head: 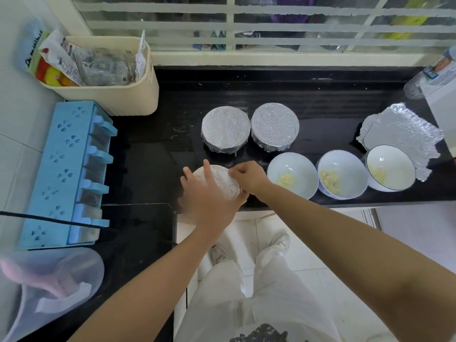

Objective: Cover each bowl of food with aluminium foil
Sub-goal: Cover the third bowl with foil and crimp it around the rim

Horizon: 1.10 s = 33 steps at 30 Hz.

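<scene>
A foil-covered bowl (225, 180) sits near the black counter's front edge. My left hand (207, 196) lies flat over its foil top with fingers spread. My right hand (249, 177) pinches the foil at the bowl's right rim. Behind it stand two bowls fully wrapped in foil (225, 128) (274, 125). To the right are three uncovered white bowls holding pale food (292, 176) (339, 175) (389, 169). A loose crumpled foil sheet (404, 134) lies under and behind the rightmost bowl.
A cream bin of packets (111, 95) and a blue spice rack (66, 169) line the left side. A plastic bottle (429, 75) lies at the right. The counter's front edge (370, 202) runs just below the bowls. A clear plastic jug (49, 287) sits lower left.
</scene>
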Available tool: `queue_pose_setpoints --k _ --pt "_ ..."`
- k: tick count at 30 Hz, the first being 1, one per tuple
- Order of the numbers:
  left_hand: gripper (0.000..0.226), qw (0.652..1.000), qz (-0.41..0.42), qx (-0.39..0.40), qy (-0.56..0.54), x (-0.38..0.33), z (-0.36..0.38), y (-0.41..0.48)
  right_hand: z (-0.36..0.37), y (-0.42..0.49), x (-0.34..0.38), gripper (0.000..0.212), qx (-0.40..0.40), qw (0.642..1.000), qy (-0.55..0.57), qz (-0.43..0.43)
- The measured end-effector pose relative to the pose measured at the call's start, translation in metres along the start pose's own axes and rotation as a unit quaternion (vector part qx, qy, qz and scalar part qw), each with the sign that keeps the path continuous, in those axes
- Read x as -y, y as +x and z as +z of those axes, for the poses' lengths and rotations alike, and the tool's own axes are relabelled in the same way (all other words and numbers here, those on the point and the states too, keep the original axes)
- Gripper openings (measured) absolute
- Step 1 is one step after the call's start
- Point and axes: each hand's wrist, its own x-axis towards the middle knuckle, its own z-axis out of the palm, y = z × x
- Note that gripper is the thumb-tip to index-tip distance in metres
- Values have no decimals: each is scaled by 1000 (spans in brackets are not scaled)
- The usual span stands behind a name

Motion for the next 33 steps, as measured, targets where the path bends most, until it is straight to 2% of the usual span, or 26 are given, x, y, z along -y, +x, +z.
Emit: queue_pose_setpoints --k 2,6,8,11,16,20,23,26,33 --pt "126 999 28 -20 10 4 -1 0 -1 2 0 24 17 1000 -8 -9" --pt "101 972 212 -66 76 20 1 13 -3 1 -1 32 26 1000 -2 0" --pt "95 959 257 -55 107 25 2 18 -3 1 -1 30 38 999 21 8" --pt "87 954 267 -57 120 29 3 20 -3 -1 -3 21 55 995 74 32" --pt "79 953 266 -67 130 27 -1 18 -9 -11 -10 27 77 988 133 23" --pt "79 952 264 -68 136 27 -1 17 -6 -22 -25 34 23 997 65 -20" --pt "79 954 264 -70 128 27 -1 17 -4 -35 -36 24 5 997 57 -52" --pt "81 954 264 -61 125 26 -2 17 -4 -44 -42 23 16 996 26 -88" --pt "82 956 260 -51 128 26 -2 17 1 -41 -41 5 -45 989 -86 -110"
